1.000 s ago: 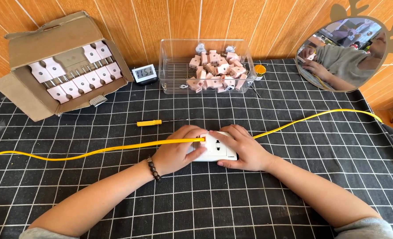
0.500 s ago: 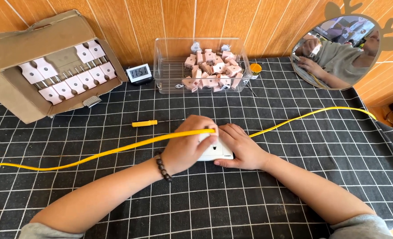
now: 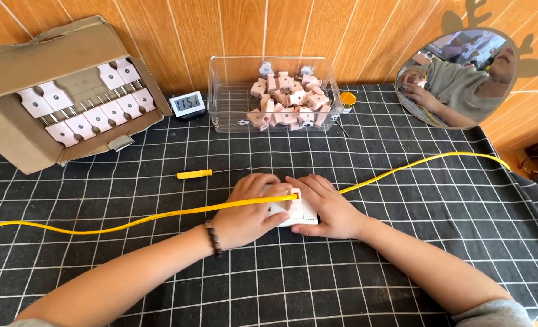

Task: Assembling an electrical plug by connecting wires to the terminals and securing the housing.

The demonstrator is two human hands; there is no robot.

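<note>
A white rectangular plug-like part lies on the black grid cloth in the middle. My left hand wraps over its left side and pinches a yellow cable that runs off to the left. My right hand presses on the part's right side. A second stretch of yellow cable curves away to the right. Most of the white part is hidden under my fingers.
A small yellow-handled screwdriver lies just behind my hands. A clear plastic bin of pink parts stands at the back, a small digital timer beside it. An open cardboard box of white parts sits back left, a mirror back right.
My hands stay on the white part, the left fingers shifting slightly along the yellow cable. The view has moved a little.
</note>
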